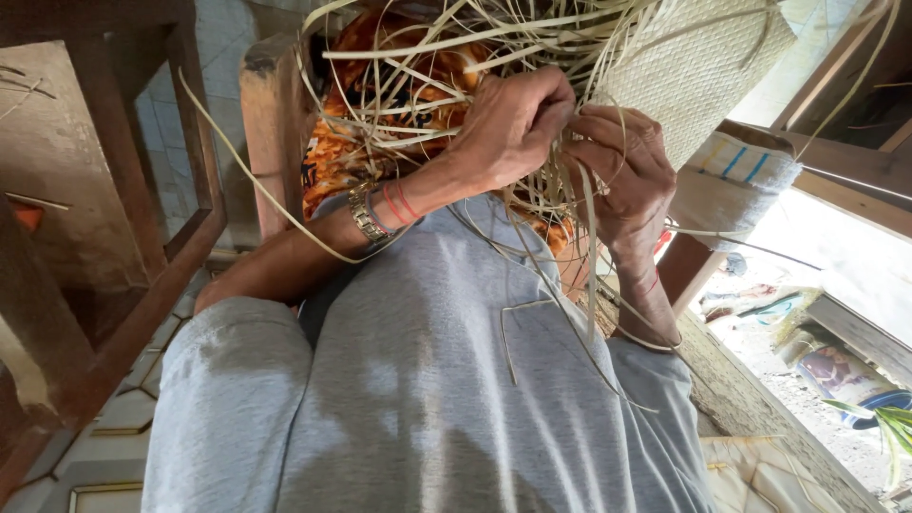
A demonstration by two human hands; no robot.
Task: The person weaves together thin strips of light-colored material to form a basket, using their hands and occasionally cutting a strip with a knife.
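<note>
A dark wooden chair frame stands over a pale tiled floor at the left, a rough concrete ledge runs along the right, and the person's grey cloth shirt fills the lower middle. Above it hangs a pale, finely woven flat mat, its unwoven thin straw-coloured strips trailing loose over orange patterned cloth. The left hand, with a metal watch on its wrist, is curled tight, pinching strips at the mat's edge; the right hand, touching it, closes its fingers around neighbouring strips.
</note>
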